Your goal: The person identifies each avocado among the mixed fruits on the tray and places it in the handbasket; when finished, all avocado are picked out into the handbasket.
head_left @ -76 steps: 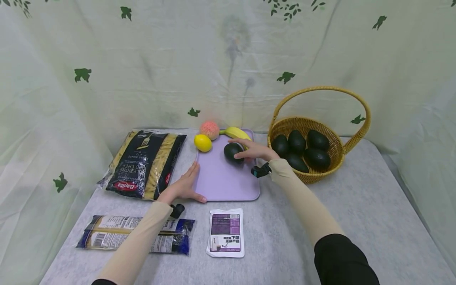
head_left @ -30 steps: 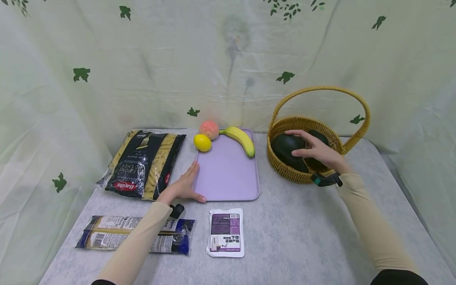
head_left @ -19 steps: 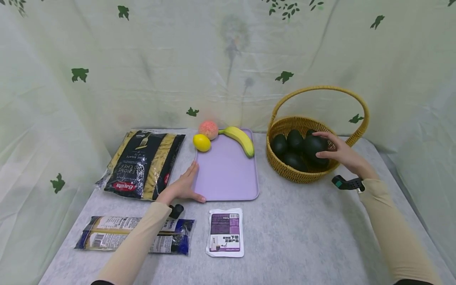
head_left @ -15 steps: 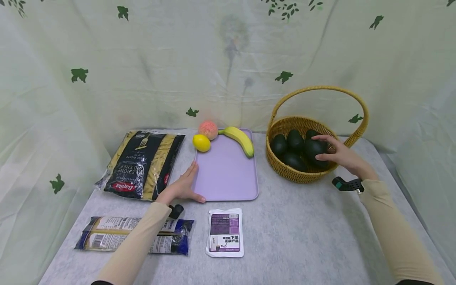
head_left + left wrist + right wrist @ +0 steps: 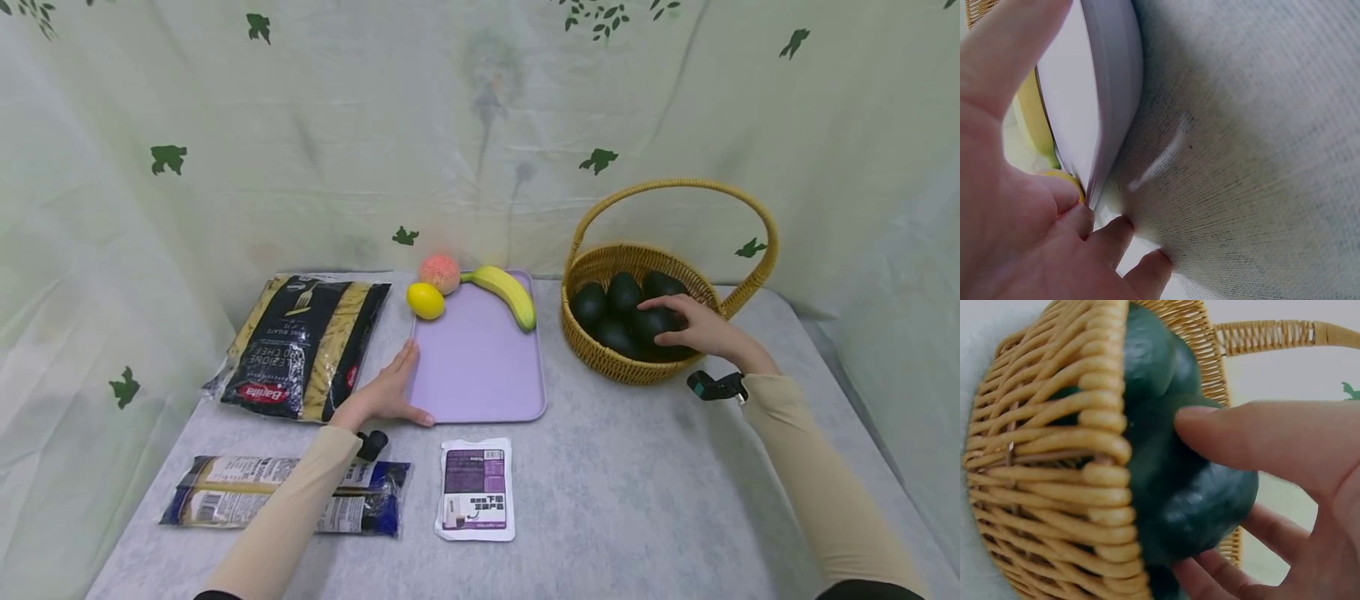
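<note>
My right hand [image 5: 701, 327] grips a dark green avocado [image 5: 1191, 487], thumb on one side and fingers curled round the other. That avocado sits low among several others [image 5: 588, 304] inside the wicker basket [image 5: 600, 360]. At the left edge of the lilac tray [image 5: 480, 367], my left hand [image 5: 384, 390] lies with fingers spread and thumb near the tray's front corner. In the left wrist view its fingertips touch the grey tabletop beside the tray wall [image 5: 1113, 75]. A banana [image 5: 502, 292] rests on the tray's far side, with a lemon [image 5: 425, 301] and a peach [image 5: 439, 273] at its far left corner.
A large bag of pasta [image 5: 300, 346] lies left of the tray. Nearer, a long pasta packet [image 5: 247, 479] lies partly under the left forearm. A white and purple pouch [image 5: 475, 490] lies in front of the tray. The basket's tall handle [image 5: 675, 185] arches above it.
My right hand has carried the avocado from the tray into the basket, passed over to its right side, then shifted slightly left and lower. My left hand has stayed at the tray edge.
</note>
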{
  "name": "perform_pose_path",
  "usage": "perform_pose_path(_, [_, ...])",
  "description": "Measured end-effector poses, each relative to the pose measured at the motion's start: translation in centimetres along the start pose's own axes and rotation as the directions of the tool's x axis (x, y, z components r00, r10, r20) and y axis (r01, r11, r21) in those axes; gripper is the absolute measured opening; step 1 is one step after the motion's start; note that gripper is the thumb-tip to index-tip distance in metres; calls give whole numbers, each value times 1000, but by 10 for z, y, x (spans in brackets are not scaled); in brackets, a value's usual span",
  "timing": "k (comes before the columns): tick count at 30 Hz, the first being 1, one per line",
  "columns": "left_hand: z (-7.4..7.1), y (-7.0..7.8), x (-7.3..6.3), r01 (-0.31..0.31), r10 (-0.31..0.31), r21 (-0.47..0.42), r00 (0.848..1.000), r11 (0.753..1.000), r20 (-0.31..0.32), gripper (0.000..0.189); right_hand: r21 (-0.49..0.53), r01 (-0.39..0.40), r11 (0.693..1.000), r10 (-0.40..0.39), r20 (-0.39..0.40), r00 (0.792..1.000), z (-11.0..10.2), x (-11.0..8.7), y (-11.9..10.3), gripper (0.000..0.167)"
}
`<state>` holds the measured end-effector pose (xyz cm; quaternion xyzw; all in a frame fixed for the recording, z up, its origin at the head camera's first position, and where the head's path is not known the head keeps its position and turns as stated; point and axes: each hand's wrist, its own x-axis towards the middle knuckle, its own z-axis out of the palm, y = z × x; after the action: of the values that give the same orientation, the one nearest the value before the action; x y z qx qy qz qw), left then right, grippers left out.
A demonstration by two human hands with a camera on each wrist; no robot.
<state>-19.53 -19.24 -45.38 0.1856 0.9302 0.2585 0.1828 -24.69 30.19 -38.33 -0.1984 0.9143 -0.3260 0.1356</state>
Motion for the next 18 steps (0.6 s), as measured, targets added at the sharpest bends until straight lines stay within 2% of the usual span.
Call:
perform_pose_path(7, [-2, 1, -1, -30, 30, 2, 999, 1000, -14, 127, -26, 8, 1000, -9, -28, 1000, 8, 3, 2, 50])
perform_pose_path(18, [-2, -2, -2, -4, 4, 14, 1000, 1000, -3, 128, -156, 17, 988, -25, -50, 998, 17, 8, 2, 53])
